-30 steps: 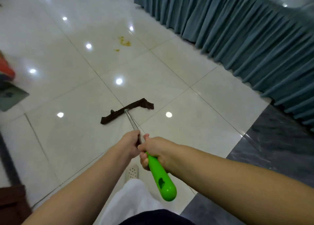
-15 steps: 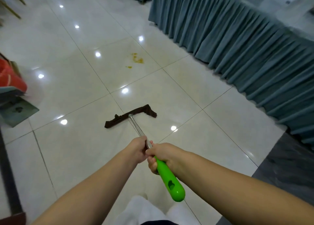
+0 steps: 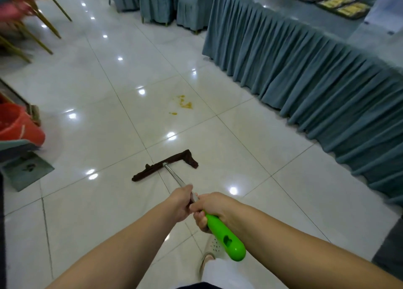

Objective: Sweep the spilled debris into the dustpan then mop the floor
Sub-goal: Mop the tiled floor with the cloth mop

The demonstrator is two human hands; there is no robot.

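While the brown mop head (image 3: pixel 165 168) lies short of the yellow spill (image 3: pixel 185 104), the mop handle (image 3: pixel 224 238) is grasped by left hand (image 3: pixel 179 203) and right hand (image 3: pixel 210 208).

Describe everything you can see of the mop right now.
The mop has a flat head wrapped in a dark brown cloth, lying on the glossy white tiled floor, one end folded over. A thin silver metal shaft slants up from its middle to a glossy bright green plastic grip with a hanging hole. The left hand grips the shaft; the right hand grips the green part just behind. The head sits short of the yellow stain, not touching it.
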